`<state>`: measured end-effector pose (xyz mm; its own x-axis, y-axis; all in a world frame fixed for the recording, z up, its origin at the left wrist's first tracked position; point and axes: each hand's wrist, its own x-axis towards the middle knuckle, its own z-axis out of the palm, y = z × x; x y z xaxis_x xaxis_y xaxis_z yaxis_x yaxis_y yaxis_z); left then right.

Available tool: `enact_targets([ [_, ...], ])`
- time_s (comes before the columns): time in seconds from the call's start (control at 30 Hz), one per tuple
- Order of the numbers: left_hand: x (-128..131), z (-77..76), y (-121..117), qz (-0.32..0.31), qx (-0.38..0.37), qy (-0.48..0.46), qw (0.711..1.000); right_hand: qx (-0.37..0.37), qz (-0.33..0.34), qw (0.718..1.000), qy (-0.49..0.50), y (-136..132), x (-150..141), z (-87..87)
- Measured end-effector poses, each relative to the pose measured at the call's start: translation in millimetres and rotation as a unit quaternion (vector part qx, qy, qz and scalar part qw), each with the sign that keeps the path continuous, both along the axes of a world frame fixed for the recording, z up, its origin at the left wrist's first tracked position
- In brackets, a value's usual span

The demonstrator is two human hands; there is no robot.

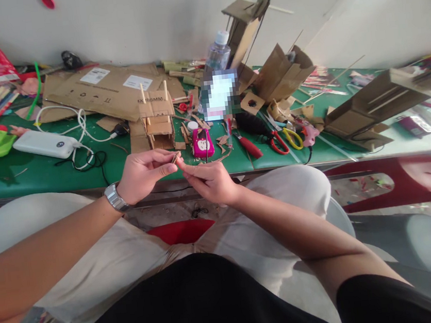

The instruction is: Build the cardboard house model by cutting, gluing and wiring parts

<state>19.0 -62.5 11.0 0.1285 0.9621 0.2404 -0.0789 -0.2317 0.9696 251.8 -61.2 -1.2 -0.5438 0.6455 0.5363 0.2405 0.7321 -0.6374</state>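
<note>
Between my two hands, just over the table's front edge, is a small brown piece of cardboard (177,158). My left hand (144,174), with a metal watch (115,198) at the wrist, pinches it between thumb and fingers. On its other side my right hand (213,182) is closed, its fingertips pressed on the same piece. Behind my left hand stands a small cardboard box frame (159,124) with two upright sticks. A pink case (202,143) with a white face print lies behind my right hand, among cardboard scraps (222,141).
To the left lie a white power bank (45,143) with its cable and flat cardboard (108,93). Rightward are a red-handled tool (250,146), scissors (279,143), a glue gun (309,132) and cardboard structures (380,104). A bottle (218,52) stands behind a blurred phone-like screen (220,94).
</note>
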Motion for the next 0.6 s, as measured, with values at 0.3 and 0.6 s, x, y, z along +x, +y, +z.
enact_targets([
  [0.3,2.7,-0.9,-3.8,0.007,0.017,0.012,1.0,0.037,-0.013,0.999,-0.003,-1.4,-4.1,-3.2],
  [0.6,7.9,0.7,-8.8,0.012,0.038,0.008,0.999,0.089,-0.029,0.996,-0.005,-2.1,-7.3,-8.1],
])
